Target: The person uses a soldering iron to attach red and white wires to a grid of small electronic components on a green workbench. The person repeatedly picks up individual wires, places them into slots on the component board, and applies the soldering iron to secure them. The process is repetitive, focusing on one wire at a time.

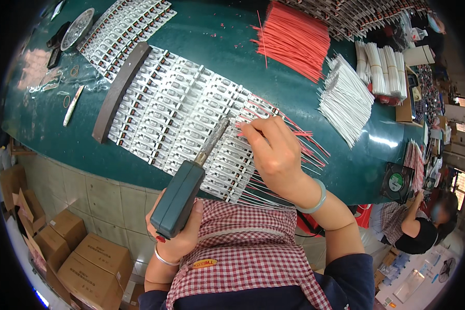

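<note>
My left hand point(188, 232) is wrapped round a soldering gun point(176, 199) with a dark green body. Its long metal tip points up and away, ending over the rows of small white-and-silver parts point(191, 111) laid edge to edge on the table. Just right of that tip, my right hand point(276, 150) is closed in a pinch over the rows' right end. A red wire point(238, 134) shows at its fingertips; the exact grip is partly hidden. Red and white wires point(266, 194) stick out from the right-hand row, some passing beneath my right hand.
A dark bar point(120, 93) lies against the rows' left end. On the green table point(227, 46) are a red wire pile point(297, 41), a white wire pile point(346, 98), bundled white wires point(382, 67) and a round dish point(77, 28). A small fan point(396, 182) and another person point(418, 222) are at right.
</note>
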Available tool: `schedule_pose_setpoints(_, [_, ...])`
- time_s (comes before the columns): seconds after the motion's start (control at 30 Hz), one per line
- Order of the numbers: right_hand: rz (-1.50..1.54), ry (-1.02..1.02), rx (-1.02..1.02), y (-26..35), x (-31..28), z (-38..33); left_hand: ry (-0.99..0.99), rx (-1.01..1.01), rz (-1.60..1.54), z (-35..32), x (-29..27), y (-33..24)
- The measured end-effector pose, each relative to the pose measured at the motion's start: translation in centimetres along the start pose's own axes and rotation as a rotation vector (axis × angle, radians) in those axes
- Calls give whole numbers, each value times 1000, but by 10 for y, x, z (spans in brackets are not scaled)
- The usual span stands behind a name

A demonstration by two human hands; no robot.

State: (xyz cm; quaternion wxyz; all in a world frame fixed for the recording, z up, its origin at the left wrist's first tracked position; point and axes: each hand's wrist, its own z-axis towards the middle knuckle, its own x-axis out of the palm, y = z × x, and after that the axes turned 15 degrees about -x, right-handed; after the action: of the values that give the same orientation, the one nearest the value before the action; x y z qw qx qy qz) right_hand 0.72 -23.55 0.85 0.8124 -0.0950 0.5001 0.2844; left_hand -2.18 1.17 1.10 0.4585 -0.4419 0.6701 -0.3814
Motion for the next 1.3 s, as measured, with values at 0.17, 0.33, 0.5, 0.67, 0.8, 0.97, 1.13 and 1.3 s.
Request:
schedule_pose_setpoints(0.17, [8, 21, 8, 2, 2, -1, 22, 12, 1, -1, 0, 4])
schedule_pose_setpoints(0.33, [3, 27, 9, 3, 2, 0, 61, -3, -5, 0, 0, 3])
schedule_pose_setpoints(0.5, [-12, 31, 9, 3, 3, 0, 74, -1, 25, 2, -1, -2])
schedule_pose_setpoints(0.67, [-22, 40, 10, 4, 3, 1, 71, 12, 65, 0, -2, 3])
schedule_pose_setpoints(0.8, [-26, 45, 11, 4, 3, 0, 31, -43, 36, -5, -4, 5])
schedule_pose_setpoints(0.97, [-27, 43, 11, 5, 3, 0, -35, 30, 13, -8, -5, 13])
schedule_pose_setpoints(1.13, [-30, 40, 5, 5, 2, 0, -28, 29, -22, -8, -5, 11])
schedule_pose_setpoints(1.3, [27, 11, 1, 13, 0, -1, -8, -21, 1, -12, -8, 12])
